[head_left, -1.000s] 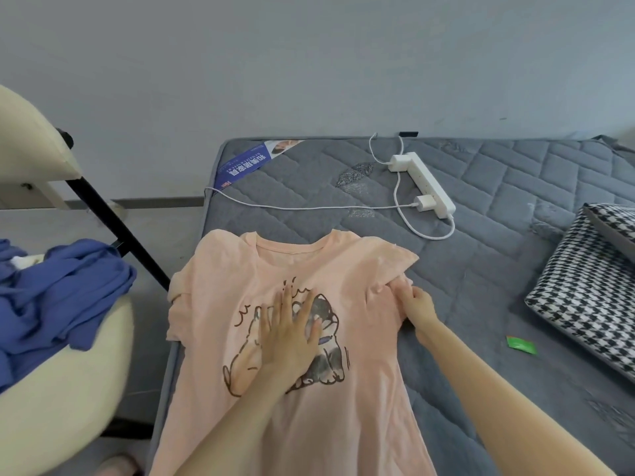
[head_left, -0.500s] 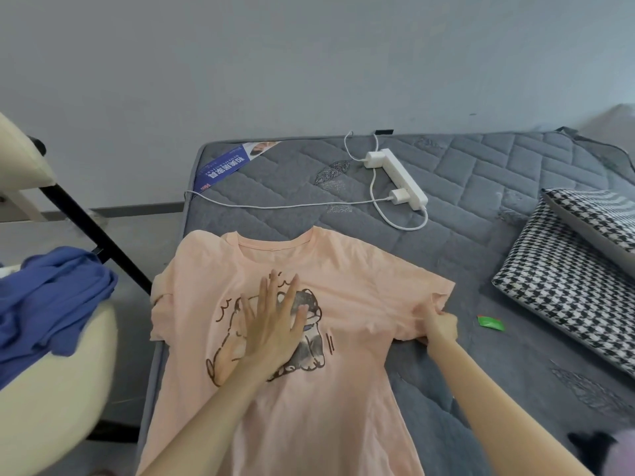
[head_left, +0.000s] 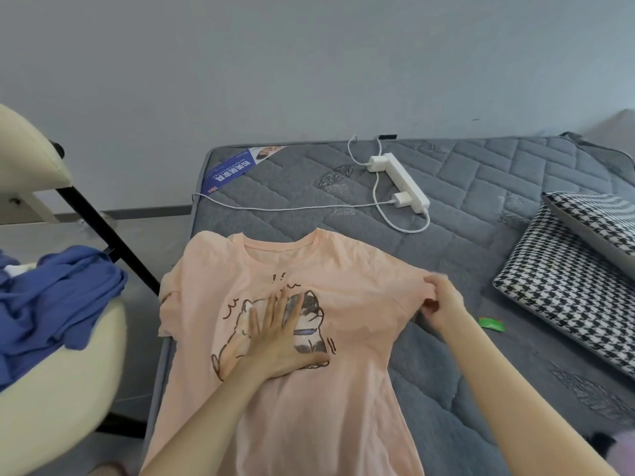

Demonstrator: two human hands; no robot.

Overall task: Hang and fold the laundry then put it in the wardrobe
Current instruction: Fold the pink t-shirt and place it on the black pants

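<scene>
A peach T-shirt (head_left: 357, 290) with a cartoon cat print lies face up on the grey quilted mattress (head_left: 481, 242), collar toward the wall. My left hand (head_left: 278, 334) presses flat on the print with fingers spread. My right hand (head_left: 441, 304) pinches the shirt's right sleeve, bunched between its fingers at the shirt's right edge. The left sleeve hangs slightly over the mattress edge.
A white power strip (head_left: 403, 182) with a charger and cables lies beyond the shirt. Houndstooth pillows (head_left: 563, 283) sit at the right, a small green packet (head_left: 492, 324) beside them. A cream chair (head_left: 51, 383) at the left carries blue clothing (head_left: 51, 304).
My right hand pulled the right sleeve outward to the right, then drew it slightly back in while lifting it. My left hand stayed pressed on the print.
</scene>
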